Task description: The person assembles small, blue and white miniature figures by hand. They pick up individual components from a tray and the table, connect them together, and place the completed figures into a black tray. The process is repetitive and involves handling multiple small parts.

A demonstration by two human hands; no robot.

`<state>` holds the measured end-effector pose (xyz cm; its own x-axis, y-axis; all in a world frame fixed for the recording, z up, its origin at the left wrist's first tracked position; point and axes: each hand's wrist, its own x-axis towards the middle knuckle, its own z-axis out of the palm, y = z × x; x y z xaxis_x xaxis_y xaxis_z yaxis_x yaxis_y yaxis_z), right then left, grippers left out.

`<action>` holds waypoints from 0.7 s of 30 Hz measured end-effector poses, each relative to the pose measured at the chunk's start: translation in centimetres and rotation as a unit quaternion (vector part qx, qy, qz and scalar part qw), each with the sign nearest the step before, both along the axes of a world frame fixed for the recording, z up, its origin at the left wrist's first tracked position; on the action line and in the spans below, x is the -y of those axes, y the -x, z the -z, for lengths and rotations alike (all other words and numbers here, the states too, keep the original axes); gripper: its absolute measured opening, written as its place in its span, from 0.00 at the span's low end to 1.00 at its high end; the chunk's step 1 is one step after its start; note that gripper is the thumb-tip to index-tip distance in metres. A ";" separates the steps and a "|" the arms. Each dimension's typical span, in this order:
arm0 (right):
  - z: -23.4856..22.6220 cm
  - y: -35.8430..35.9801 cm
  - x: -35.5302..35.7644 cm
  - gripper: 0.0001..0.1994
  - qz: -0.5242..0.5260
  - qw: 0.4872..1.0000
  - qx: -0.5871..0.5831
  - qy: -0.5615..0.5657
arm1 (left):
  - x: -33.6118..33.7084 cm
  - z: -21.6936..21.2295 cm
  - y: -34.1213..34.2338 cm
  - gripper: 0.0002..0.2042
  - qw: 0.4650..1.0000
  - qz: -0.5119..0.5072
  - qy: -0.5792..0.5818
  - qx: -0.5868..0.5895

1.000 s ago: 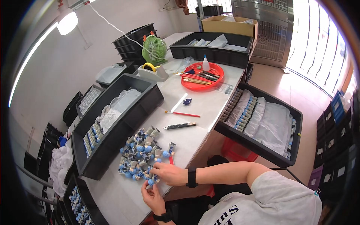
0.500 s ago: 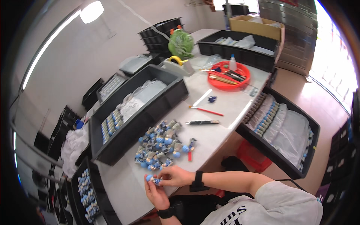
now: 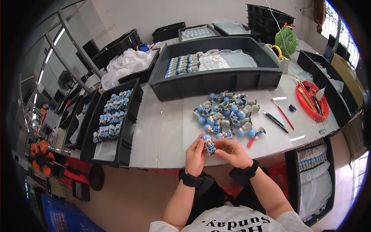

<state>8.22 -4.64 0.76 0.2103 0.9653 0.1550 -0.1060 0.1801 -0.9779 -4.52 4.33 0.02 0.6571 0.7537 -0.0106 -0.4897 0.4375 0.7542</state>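
Observation:
Between my hands, just above the table's near edge, is a small figurine (image 3: 209,144) with light-blue hair and a dark-blue and white outfit, held upright. My left hand (image 3: 195,156) grips it from the left side with thumb and fingers. From the right, my right hand (image 3: 234,153) pinches its lower part. Just beyond my hands lies a loose pile of similar figurines (image 3: 226,110). One separate figurine (image 3: 256,133) rests to the right of the pile, next to a small red piece (image 3: 251,142).
A large black crate (image 3: 216,79) with rows of figurines stands behind the pile. Another black crate (image 3: 135,101) of figurines is at left. Right of the pile lie a black pen-like tool (image 3: 276,122), a red brush (image 3: 284,115) and a red tray (image 3: 325,112) of tools.
The view has swung left and levelled, so the table and crates now sit differently in it. Both hands still hold the figurine, which now stands more upright.

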 end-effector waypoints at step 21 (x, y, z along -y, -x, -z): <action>-0.4 -0.1 0.1 0.20 0.002 1.000 -0.013 0.009 | -0.5 0.6 0.0 0.15 0.999 0.025 -0.004 0.029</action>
